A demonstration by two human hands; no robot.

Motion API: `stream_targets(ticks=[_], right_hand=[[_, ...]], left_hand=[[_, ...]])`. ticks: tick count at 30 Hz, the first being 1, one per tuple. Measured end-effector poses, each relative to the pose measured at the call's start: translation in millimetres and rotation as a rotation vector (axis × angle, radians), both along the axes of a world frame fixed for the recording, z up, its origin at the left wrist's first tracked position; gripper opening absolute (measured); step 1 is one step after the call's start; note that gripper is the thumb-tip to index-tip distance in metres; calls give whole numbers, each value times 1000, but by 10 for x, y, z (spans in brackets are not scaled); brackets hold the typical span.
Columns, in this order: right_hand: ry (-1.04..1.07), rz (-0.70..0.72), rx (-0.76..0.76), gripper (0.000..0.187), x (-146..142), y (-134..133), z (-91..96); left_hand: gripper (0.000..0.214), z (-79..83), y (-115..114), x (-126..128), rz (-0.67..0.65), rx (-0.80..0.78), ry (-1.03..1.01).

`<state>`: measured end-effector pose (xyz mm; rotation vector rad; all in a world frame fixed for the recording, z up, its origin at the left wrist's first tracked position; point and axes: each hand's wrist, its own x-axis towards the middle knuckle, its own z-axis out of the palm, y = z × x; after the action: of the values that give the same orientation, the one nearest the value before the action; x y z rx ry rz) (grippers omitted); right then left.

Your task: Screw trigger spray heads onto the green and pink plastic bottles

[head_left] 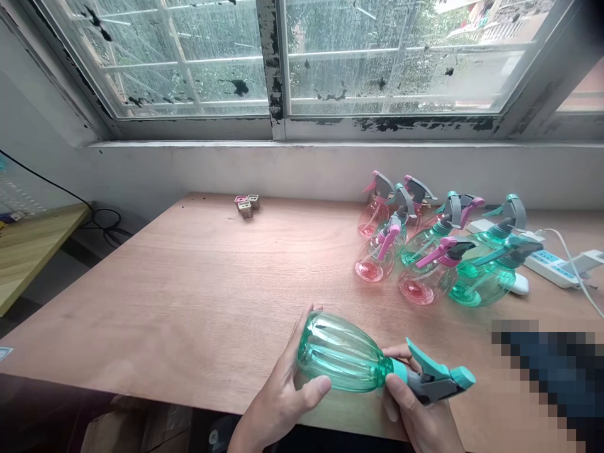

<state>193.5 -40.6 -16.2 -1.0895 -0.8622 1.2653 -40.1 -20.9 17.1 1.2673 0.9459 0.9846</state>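
A clear green spray bottle [342, 353] with a teal and grey trigger head lies sideways in front of me, above the table's near edge. Around its base end curls my left hand [283, 384], thumb below and fingers behind. My right hand [419, 402] grips the neck at the teal collar, its thumb on the near side. The trigger head [438, 374] points right, and no liquid shows inside the bottle. Part of the fingers of both hands is hidden behind the bottle.
Several pink and green spray bottles [427, 280] stand grouped at the back right. Beyond them lie a white power strip [550, 264] and a cable. Three small square pieces [245, 210] sit near the wall on the wooden table [189, 302]. A pixelated dark area covers the lower right.
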Motion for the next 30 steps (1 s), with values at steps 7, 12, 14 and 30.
stream_targets(ticks=[7,12,14,30], right_hand=[[44,-7,2,40,11,-2,-43],[21,1,11,39,4,-8,-50],[45,-1,13,39,-9,-12,-31],[161,108,-84,54,-26,-25,154]], left_hand=[[88,20,-23,-6,-24,-11,-23],[85,41,-12,38,36,-33,1],[84,47,0,55,57,-43,24],[80,115,37,45,61,112,-33]])
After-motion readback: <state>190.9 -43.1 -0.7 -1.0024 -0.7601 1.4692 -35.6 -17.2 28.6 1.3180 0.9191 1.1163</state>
